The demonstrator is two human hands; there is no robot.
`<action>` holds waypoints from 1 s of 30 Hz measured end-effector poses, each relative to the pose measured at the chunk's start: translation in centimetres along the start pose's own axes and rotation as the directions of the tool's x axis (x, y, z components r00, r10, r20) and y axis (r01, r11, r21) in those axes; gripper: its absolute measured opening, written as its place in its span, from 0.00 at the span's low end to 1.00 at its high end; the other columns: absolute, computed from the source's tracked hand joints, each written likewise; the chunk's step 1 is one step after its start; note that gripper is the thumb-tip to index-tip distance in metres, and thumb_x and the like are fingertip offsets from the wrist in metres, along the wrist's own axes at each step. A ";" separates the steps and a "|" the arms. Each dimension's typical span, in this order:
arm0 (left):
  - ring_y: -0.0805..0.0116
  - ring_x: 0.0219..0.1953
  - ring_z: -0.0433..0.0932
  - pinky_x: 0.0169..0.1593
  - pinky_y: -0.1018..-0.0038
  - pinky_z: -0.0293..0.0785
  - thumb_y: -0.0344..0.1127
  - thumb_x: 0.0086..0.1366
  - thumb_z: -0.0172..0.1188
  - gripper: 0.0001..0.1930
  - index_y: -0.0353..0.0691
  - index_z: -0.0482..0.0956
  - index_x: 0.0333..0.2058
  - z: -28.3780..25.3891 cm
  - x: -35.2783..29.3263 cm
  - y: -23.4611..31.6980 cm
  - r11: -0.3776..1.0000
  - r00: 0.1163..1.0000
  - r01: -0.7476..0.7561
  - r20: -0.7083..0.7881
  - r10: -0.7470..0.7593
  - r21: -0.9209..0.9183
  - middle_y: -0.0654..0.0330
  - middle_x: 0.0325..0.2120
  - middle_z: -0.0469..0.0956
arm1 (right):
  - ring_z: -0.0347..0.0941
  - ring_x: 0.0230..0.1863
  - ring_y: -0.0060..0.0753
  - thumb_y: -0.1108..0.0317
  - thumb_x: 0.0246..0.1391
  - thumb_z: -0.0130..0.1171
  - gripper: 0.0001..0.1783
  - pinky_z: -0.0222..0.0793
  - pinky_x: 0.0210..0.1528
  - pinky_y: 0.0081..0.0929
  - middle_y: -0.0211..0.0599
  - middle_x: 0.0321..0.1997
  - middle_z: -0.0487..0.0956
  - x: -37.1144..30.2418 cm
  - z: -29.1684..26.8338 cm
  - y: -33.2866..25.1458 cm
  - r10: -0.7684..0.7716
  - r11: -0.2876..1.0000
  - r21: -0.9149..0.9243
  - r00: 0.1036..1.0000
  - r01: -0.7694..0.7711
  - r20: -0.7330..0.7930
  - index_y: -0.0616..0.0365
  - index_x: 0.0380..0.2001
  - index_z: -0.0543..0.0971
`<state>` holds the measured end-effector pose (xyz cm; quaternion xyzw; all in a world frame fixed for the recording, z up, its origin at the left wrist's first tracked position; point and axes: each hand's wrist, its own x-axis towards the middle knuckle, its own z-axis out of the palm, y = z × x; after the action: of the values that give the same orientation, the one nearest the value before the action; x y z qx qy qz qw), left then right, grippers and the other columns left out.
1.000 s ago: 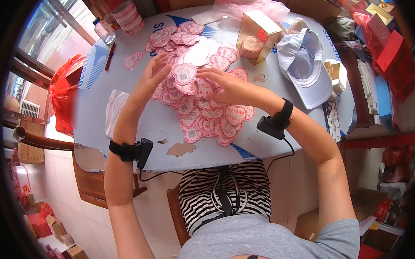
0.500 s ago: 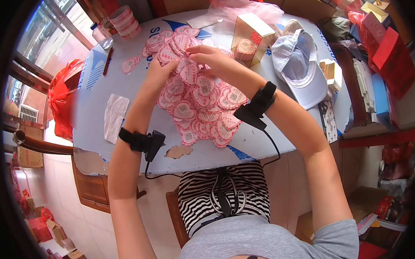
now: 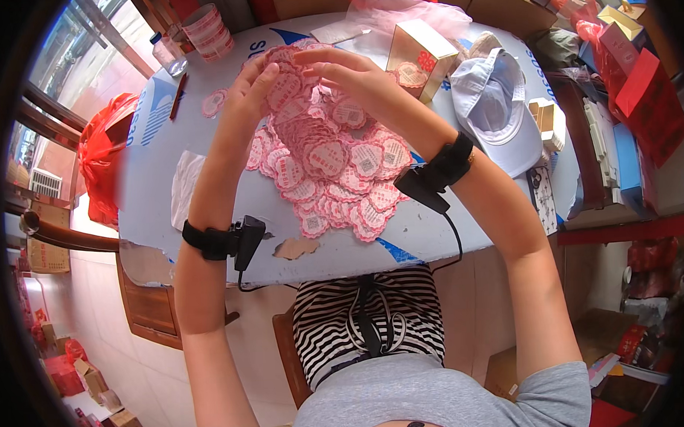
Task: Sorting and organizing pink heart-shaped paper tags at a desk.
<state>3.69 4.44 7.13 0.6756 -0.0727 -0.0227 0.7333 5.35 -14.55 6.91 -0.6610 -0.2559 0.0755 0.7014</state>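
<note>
A heap of heart-shaped paper cards (image 3: 326, 160) with pink scalloped edges covers the table's middle. Some show red print, others a square code. At its far end, my left hand (image 3: 252, 86) curls round a bunch of cards, thumb on the near side and fingers mostly hidden. My right hand (image 3: 346, 69) arches over the same end, its fingers stretched toward the left hand and apart. Between the hands, cards stand raised and overlap in a slope down to the heap. Whether the right fingertips touch them I cannot tell.
One loose card (image 3: 214, 103) and a pencil-like stick (image 3: 177, 96) lie left, near a clear bottle (image 3: 169, 57) and a tape-roll stack (image 3: 208, 34). A white-and-gold box (image 3: 421, 51) and a white cap (image 3: 496, 110) stand right. A crumpled tissue (image 3: 190, 187) lies near left.
Both hands have shifted slightly away and to the left. Cards that lay at the heap's far end are now drawn up between them, with an overlapping row spilling toward me.
</note>
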 end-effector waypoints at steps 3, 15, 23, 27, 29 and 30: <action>0.69 0.52 0.69 0.54 0.71 0.65 0.39 0.64 0.51 0.22 0.39 0.63 0.55 -0.3 0.2 0.2 0.996 0.995 -0.093 0.030 0.093 -0.019 0.57 0.51 0.69 | 0.67 0.52 0.25 0.62 0.55 0.50 0.20 0.60 0.55 0.21 0.34 0.50 0.74 0.1 -0.5 0.0 -0.018 1.000 -0.009 1.000 0.018 0.000 0.58 0.49 0.74; 0.62 0.51 0.69 0.49 0.67 0.69 0.38 0.59 0.55 0.22 0.33 0.67 0.50 -4.2 -4.4 -3.1 0.437 0.979 -0.198 0.200 0.043 0.877 0.50 0.48 0.69 | 0.66 0.55 0.33 0.56 0.57 0.52 0.24 0.62 0.56 0.27 0.40 0.54 0.69 -6.3 -5.7 0.1 0.400 0.616 -0.753 0.915 -0.232 0.045 0.59 0.53 0.68; 0.64 0.46 0.68 0.48 0.69 0.71 0.40 0.61 0.56 0.28 0.37 0.57 0.56 -2.5 -3.7 -5.2 0.884 0.883 0.467 0.048 -0.467 0.017 0.55 0.48 0.63 | 0.63 0.56 0.33 0.51 0.56 0.53 0.33 0.69 0.49 0.31 0.41 0.57 0.63 -8.7 -5.6 1.9 0.659 0.752 -0.060 0.751 -0.656 0.043 0.54 0.60 0.58; 0.67 0.44 0.68 0.44 0.72 0.72 0.39 0.60 0.56 0.29 0.38 0.55 0.57 -0.4 -3.4 -5.4 0.847 0.866 0.501 0.121 -0.486 -0.180 0.56 0.45 0.63 | 0.62 0.56 0.32 0.52 0.55 0.54 0.32 0.69 0.49 0.31 0.38 0.57 0.63 -7.3 -3.5 2.5 0.651 0.757 0.008 0.755 -0.654 0.079 0.52 0.59 0.60; 0.69 0.44 0.67 0.42 0.74 0.71 0.38 0.60 0.56 0.29 0.39 0.56 0.56 0.1 -3.2 -5.3 0.847 0.861 0.503 0.189 -0.472 -0.175 0.58 0.44 0.63 | 0.63 0.56 0.30 0.53 0.56 0.52 0.28 0.68 0.50 0.31 0.34 0.57 0.63 -6.3 -2.4 2.7 0.448 0.877 -0.279 0.875 -0.390 0.185 0.51 0.57 0.64; 0.69 0.45 0.67 0.42 0.75 0.71 0.38 0.60 0.56 0.29 0.39 0.56 0.56 0.3 -3.1 -5.3 0.873 0.884 0.462 0.164 -0.438 -0.155 0.58 0.44 0.63 | 0.63 0.55 0.27 0.56 0.58 0.50 0.24 0.66 0.52 0.30 0.31 0.58 0.64 -5.7 -1.5 2.9 0.610 0.792 -0.005 0.791 -0.610 0.054 0.51 0.55 0.67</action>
<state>0.88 4.07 1.68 0.5980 0.0439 -0.2416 0.7629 1.82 -18.06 2.63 -0.7015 -0.0473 0.3166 0.6368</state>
